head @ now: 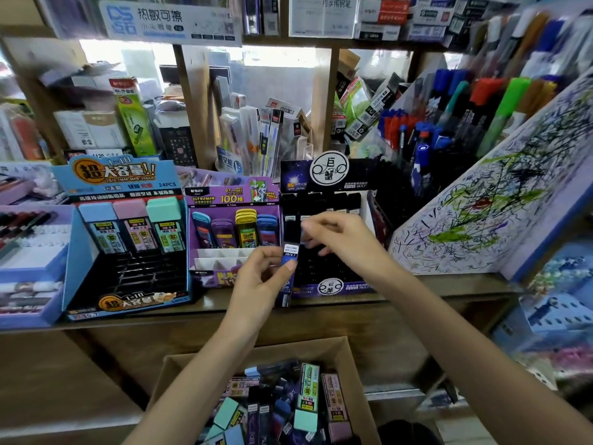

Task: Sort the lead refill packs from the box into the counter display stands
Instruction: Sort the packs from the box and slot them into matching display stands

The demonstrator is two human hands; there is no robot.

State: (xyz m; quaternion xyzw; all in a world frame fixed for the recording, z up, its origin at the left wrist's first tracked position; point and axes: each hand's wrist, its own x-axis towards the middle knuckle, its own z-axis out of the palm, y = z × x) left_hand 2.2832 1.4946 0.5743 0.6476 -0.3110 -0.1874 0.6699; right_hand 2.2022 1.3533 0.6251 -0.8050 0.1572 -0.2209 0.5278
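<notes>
My left hand (260, 277) grips a slim dark blue lead refill pack (289, 268) upright, in front of the black starry display stand (324, 268). My right hand (337, 239) pinches the top of that pack or a black pack just behind it; I cannot tell which. The stand's top rows hold several black packs (321, 200). Left of it stand a purple display stand (231, 226) with several coloured packs and a blue display stand (125, 232) with three pastel-capped packs. The cardboard box (349, 358) at the bottom centre holds several mixed packs.
A scribbled-on test board (487, 200) leans at the right beside racks of markers (449, 123). A lilac tray of pens (29, 248) sits at the far left. Shelves behind the stands are crowded with boxed stationery. The wooden counter edge (160, 316) runs between stands and box.
</notes>
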